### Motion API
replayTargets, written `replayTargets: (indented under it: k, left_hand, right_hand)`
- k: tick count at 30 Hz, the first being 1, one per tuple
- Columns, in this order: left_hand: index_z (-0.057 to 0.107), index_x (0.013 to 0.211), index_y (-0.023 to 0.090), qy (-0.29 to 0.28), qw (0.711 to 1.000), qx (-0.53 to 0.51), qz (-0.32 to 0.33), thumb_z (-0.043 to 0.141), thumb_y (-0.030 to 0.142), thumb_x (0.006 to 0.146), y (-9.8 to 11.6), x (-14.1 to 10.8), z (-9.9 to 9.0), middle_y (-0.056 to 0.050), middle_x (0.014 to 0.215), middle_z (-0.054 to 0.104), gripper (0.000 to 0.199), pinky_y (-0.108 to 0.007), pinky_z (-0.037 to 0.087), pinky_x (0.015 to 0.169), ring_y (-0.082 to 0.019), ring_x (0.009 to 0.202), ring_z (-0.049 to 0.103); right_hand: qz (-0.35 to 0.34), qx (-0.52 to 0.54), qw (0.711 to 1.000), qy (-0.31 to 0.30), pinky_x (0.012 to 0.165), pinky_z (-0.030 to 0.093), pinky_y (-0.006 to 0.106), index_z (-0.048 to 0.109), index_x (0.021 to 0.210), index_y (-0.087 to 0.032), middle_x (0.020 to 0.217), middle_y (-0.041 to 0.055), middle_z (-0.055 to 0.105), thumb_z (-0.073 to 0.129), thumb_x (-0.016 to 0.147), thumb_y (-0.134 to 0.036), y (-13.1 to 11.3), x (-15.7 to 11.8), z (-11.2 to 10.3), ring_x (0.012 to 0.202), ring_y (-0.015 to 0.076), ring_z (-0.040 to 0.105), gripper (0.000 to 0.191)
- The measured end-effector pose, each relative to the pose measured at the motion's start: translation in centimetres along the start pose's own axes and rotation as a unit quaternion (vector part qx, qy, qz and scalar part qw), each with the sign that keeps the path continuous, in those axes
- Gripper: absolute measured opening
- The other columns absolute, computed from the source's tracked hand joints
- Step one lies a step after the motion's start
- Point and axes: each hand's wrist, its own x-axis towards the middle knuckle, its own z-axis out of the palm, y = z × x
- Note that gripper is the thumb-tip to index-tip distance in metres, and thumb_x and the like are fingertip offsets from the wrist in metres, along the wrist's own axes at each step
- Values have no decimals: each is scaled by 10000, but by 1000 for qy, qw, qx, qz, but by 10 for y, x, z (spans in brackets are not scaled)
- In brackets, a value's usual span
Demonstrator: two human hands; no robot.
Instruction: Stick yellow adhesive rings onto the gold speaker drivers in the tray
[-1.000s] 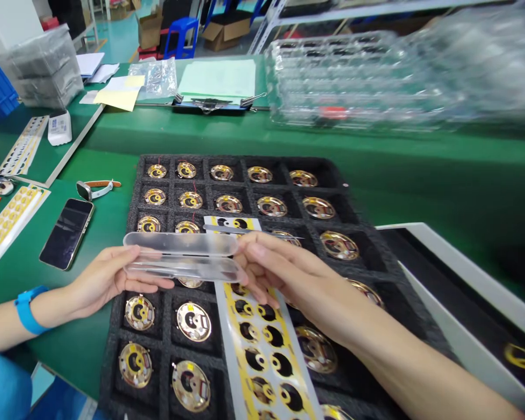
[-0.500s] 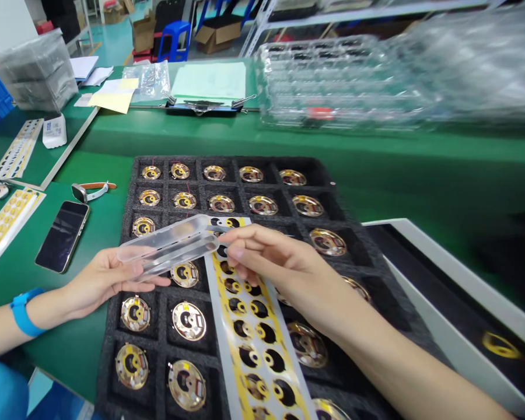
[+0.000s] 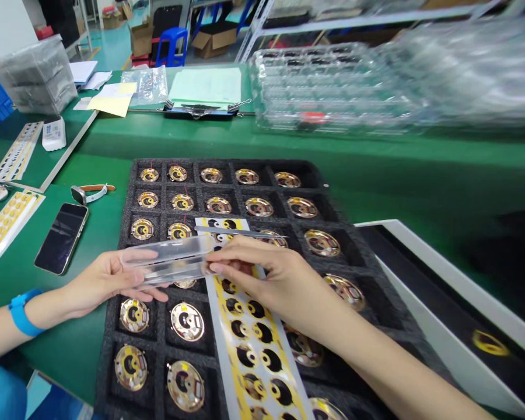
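Note:
My left hand [image 3: 114, 277] grips a long clear plastic case [image 3: 168, 251] by its left end; the case's lid is open. The thumb and fingertips of my right hand [image 3: 254, 265] are closed on the case's right end. Behind my right hand, thin metal tweezers [image 3: 240, 232] lie across the top of a sheet of black-and-yellow stickers [image 3: 241, 331]. That sheet rests on a black foam tray [image 3: 158, 332]. Gold-rimmed round watch parts [image 3: 187, 321] sit in the tray's compartments. Part of the tray is hidden by my hands and right forearm.
A phone [image 3: 62, 238] and a wristwatch [image 3: 90, 193] lie left of the tray. To the right is a white-edged box [image 3: 389, 227]. A clipboard with papers [image 3: 205, 87] and clear plastic trays [image 3: 319, 87] stand along the back.
My right hand has moved a little left and down, its fingertips now on the case's end. The case has tilted to lie more level.

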Motion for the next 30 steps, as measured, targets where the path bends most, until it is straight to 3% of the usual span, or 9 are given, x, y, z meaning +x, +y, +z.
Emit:
replayTargets:
  k: [5, 13, 21, 25, 30]
  left_hand:
    - [480, 1305, 126, 12, 1000, 19, 0, 804, 327, 753, 0, 0, 3, -136, 969, 751, 671, -183, 585, 710, -219, 869, 736]
    - [485, 1248, 128, 2, 1000, 6, -1, 805, 305, 755, 0, 0, 2, -125, 934, 758, 614, -174, 588, 691, -220, 856, 738]
    - [526, 1214, 157, -10, 1000, 4, 7, 806, 284, 752, -1, -6, -3, -116, 1009, 749, 555, -189, 593, 676, -224, 843, 742]
    - [578, 1193, 160, 50, 998, 5, 28, 784, 265, 774, 1, -27, -7, -107, 1004, 749, 478, -179, 586, 678, -210, 848, 743]
    - [601, 1172, 166, 228, 967, -2, 109, 804, 230, 739, -2, -59, -25, -95, 1057, 736, 482, -184, 599, 702, -182, 846, 739]
  right_hand:
    - [7, -43, 999, -33, 538, 412, 285, 677, 817, -239, 706, 11, 603, 553, 854, -291, 1, -2, 1, 574, 133, 508, 139]
    - [53, -51, 993, -93, 572, 387, 293, 540, 744, -235, 697, 1, 536, 490, 869, -328, -4, -3, -1, 621, 148, 480, 164]
    - [10, 5, 998, -64, 596, 415, 299, 511, 697, -239, 698, 6, 548, 487, 892, -379, -14, 0, -11, 645, 157, 502, 241]
    - [35, 94, 995, -16, 591, 455, 308, 573, 694, -244, 705, 20, 589, 590, 819, -569, -20, 1, -25, 647, 167, 544, 349]
    - [100, 174, 971, 127, 558, 472, 327, 616, 631, -254, 609, 17, 575, 727, 639, -655, -19, 1, -34, 573, 170, 538, 416]
